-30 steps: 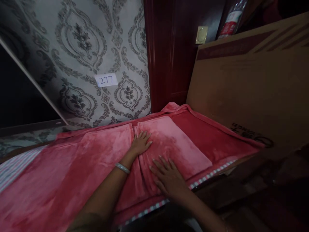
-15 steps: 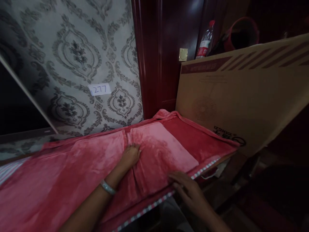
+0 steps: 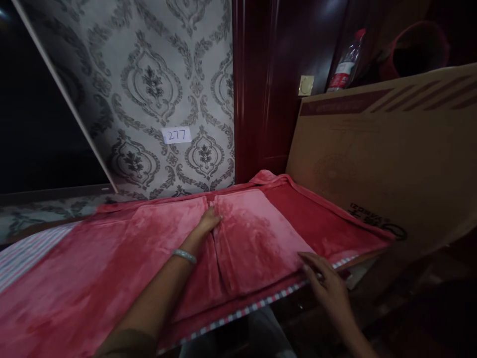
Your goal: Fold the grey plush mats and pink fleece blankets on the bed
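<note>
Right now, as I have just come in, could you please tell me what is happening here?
Someone is handling a red and pink plush cloth. The left hand is at the gap to the left of a folded section, and the right hand is at this section's near right corner; whether either grips it is hard to tell. The cloth lies over a striped cover, beside a cardboard box.

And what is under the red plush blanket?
Striped pink, white and grey cloth shows at left and along the front edge; farther in, the blanket covers everything.
</note>
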Tool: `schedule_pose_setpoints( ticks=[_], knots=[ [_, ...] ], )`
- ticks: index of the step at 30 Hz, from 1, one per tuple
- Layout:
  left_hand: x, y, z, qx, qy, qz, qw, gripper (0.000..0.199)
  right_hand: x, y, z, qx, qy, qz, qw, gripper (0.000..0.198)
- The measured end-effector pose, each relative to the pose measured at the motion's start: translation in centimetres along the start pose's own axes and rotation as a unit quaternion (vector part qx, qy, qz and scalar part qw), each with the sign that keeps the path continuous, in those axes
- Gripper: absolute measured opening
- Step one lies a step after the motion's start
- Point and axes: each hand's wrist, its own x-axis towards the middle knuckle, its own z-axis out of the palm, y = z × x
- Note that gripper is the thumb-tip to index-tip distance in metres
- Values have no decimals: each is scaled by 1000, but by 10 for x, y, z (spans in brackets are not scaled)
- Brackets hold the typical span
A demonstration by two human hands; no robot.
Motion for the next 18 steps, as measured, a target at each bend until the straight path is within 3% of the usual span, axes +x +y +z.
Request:
schedule_pose_setpoints(
  ticks=[4,9,13,18],
  knots=[
    [-8,15,8,30,18,27,999,54,4,24,-6,-42,27,69,996,61],
    [-50,22,38,156,-20,120,980,65,19,41,-7,-36,-30,173,984,76],
    [-72,17,56,175,-41,125,976,68,35,42,-7,-71,-80,226,968,85],
    [-77,17,54,165,-21,124,978,66,53,40,-4,-51,-82,238,967,93]
  ],
)
